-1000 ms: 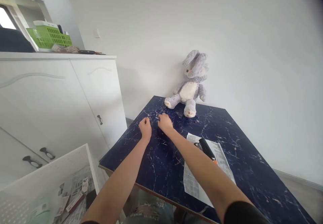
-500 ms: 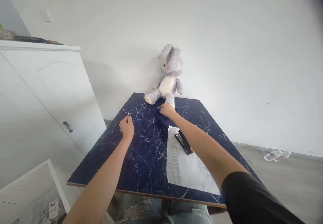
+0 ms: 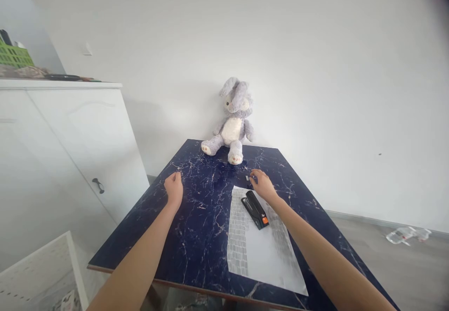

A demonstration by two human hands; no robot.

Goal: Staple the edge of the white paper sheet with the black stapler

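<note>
My left hand [image 3: 174,189] is closed, resting over the left part of the dark blue marbled table [image 3: 196,241]; anything inside its fingers is hidden. Beyond the paper, my right hand [image 3: 262,184] has its fingers pinched low over the tabletop. A small silvery piece [image 3: 247,178] shows right at those fingertips, too small to name. Nearer to me, a black stapler [image 3: 255,209] with an orange end lies on a printed sheet of paper [image 3: 261,259]. A grey plush rabbit [image 3: 233,131] sits upright at the table's far edge against the wall.
A white cabinet [image 3: 80,147] stands to the left, with a green basket [image 3: 16,56] and other items on top. Below it at the lower left is a white-framed container [image 3: 72,264]. Clear plastic packaging [image 3: 403,235] lies on the floor at right.
My right hand has drawn back from the rabbit's foot, moving right and nearer to the stapler. The silvery piece now shows at its fingertips. My left hand stays closed in about the same place.
</note>
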